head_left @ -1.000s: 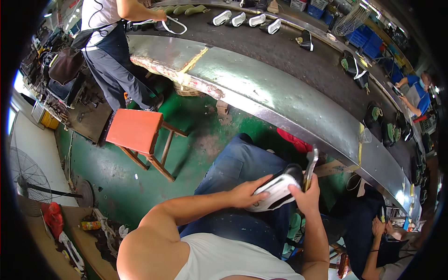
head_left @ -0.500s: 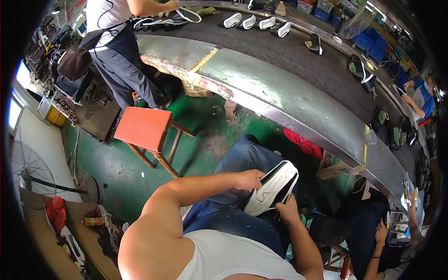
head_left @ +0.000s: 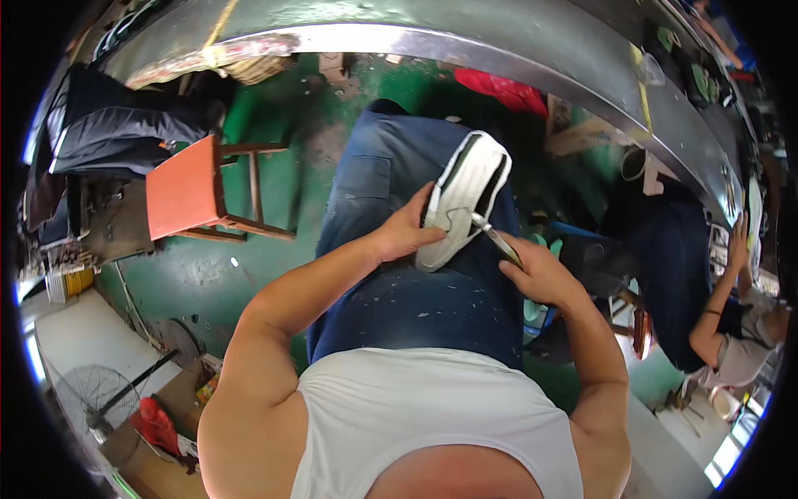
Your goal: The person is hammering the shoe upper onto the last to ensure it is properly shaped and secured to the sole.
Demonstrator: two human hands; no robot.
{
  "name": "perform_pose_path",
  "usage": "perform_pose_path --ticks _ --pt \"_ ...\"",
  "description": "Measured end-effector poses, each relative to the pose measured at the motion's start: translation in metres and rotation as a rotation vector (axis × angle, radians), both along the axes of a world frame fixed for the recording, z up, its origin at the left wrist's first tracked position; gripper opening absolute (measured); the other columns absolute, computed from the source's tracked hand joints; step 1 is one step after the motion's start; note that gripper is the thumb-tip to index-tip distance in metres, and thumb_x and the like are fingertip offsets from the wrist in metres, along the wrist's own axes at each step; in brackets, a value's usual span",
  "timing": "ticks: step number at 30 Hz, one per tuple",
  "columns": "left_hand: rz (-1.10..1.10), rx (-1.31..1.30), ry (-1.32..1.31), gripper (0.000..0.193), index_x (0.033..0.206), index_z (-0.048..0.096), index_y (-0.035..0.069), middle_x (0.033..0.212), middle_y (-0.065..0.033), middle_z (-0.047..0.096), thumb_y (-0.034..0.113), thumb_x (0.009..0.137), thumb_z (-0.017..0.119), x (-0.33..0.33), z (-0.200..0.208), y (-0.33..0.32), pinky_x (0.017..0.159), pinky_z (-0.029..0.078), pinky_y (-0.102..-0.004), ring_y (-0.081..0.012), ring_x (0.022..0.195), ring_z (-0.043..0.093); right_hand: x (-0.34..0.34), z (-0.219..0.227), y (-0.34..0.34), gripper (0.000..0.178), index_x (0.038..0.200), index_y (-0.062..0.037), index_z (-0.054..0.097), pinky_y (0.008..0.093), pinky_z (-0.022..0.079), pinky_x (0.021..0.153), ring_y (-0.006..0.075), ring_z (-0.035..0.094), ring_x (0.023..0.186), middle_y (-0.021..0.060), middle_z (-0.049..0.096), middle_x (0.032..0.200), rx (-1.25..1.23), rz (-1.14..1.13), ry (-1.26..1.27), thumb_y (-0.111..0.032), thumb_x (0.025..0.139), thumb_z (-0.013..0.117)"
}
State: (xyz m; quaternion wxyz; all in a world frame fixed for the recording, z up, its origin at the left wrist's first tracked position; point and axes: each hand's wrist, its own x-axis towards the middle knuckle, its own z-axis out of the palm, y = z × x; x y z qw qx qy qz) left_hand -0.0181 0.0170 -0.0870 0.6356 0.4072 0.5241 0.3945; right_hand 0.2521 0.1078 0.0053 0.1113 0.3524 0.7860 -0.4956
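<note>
An unfinished shoe (head_left: 462, 191) lies at a slant over my lap, its long white face up. Black strips show between this face and its raised white edge. My left hand (head_left: 407, 229) is closed on the shoe's left side, with the thumb on the white face. In my right hand (head_left: 540, 268) is a shiny, pincer-like metal hand tool (head_left: 497, 239). Its head is at the right edge of the white face; I cannot tell whether it grips that edge. A thin dark hook-shaped line runs on the white face beside the tool.
A metal-edged bench (head_left: 399, 43) curves across the far side, with a red cloth (head_left: 503, 90) beneath it. To my left are an orange-topped stool (head_left: 184, 187) and a person's dark-trousered legs (head_left: 125, 137). Another person's forearm (head_left: 719, 291) is at the right. A fan (head_left: 96, 399) stands lower left.
The view has tilted down toward my lap. My left hand has shifted from the shoe's far end to its left side. My right hand now shows the metal tool against the white face.
</note>
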Motion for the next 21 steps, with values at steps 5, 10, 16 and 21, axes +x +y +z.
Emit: perform_pose_path --ticks 5,10,16,21 --pt "-0.081 -0.041 -0.037 0.100 0.158 0.002 -0.002 0.158 -0.0179 0.030 0.004 0.083 0.068 0.010 -0.013 -0.003 0.118 0.025 -0.0323 -0.0230 0.144 0.033 -0.020 0.002 0.006 0.054 0.134 0.0127 0.045 0.0435 0.046 0.099 0.0403 0.056 0.116 0.0278 0.055 0.126 0.529 0.209 0.116 -0.004 0.086 0.062" --pt "-0.087 -0.125 -0.302 0.091 0.158 -0.002 0.001 0.162 -0.0170 0.021 0.028 0.097 0.059 0.009 0.009 0.001 0.120 0.022 -0.0355 -0.0239 0.148 0.026 -0.054 0.047 0.025 0.042 0.123 0.0124 0.054 0.0465 0.052 0.086 0.0433 0.064 0.101 0.0257 0.066 0.106 0.506 0.446 -0.354 -0.011 0.088 0.062" --pt "0.514 -0.472 -0.462 0.074 0.153 0.036 0.003 0.155 -0.0137 0.041 0.059 0.105 0.028 0.032 0.001 0.019 0.115 0.034 -0.0387 -0.0240 0.139 0.042 -0.054 0.002 0.012 0.030 0.099 0.0057 0.059 0.0529 0.050 0.080 0.0472 0.065 0.088 0.0281 0.067 0.089 0.159 0.276 -0.082 -0.022 0.091 0.063" --pt "0.450 -0.311 0.055 0.064 0.143 0.050 0.002 0.141 -0.0166 0.054 0.050 0.107 0.027 0.019 -0.025 0.024 0.109 0.039 -0.0377 -0.0282 0.129 0.051 -0.064 -0.041 -0.030 0.035 0.111 0.0058 0.057 0.0497 0.050 0.085 0.0459 0.063 0.096 0.0282 0.065 0.097 0.185 -0.114 0.170 -0.020 0.089 0.065"
